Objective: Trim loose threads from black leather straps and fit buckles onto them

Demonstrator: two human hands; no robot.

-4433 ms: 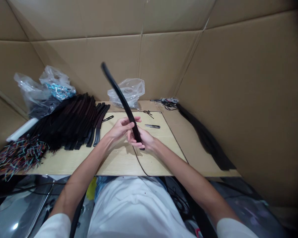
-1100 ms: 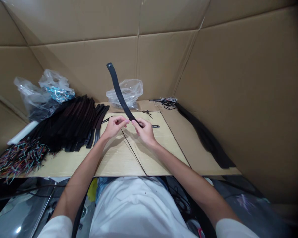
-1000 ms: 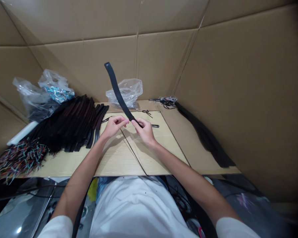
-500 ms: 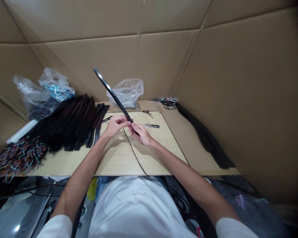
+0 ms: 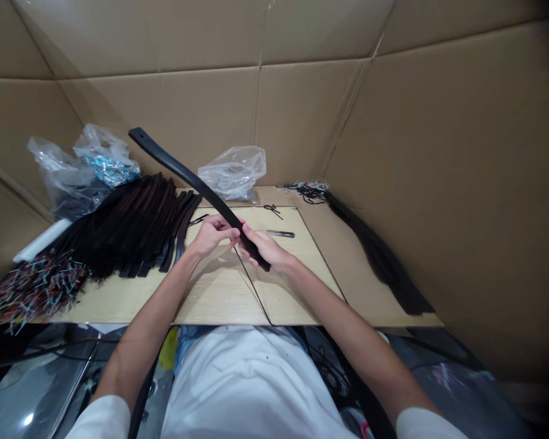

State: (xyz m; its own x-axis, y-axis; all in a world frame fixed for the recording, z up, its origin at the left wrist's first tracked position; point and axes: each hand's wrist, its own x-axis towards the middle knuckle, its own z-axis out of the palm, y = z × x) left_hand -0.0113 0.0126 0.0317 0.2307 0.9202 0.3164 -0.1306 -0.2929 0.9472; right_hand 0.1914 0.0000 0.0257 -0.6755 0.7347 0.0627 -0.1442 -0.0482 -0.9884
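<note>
A long, slightly curved black strip [image 5: 190, 178] slants up and to the left above the board, its broad face showing and a small hole near its far end. My right hand [image 5: 263, 245] is closed around its lower part, thumb on top. Closed at the strip's left edge is my left hand [image 5: 217, 235], thumb and fingers pinched against it. A thin black cable [image 5: 251, 283] runs from beneath the hands down to the board's front edge; whether the left fingers also hold it is hidden.
A big pile of black strips [image 5: 123, 231] with coloured wire ends [image 5: 41, 286] lies left. Plastic bags [image 5: 233, 174] stand behind. A small metal tool [image 5: 281, 233] and a dark twist of cord [image 5: 272, 210] lie on the board [image 5: 210, 299]. More black strips [image 5: 379, 256] lean along the right cardboard wall.
The black strip has been turned from its narrow edge to its broad face, and its far end has swung left. Both hands stay close together in nearly the same place.
</note>
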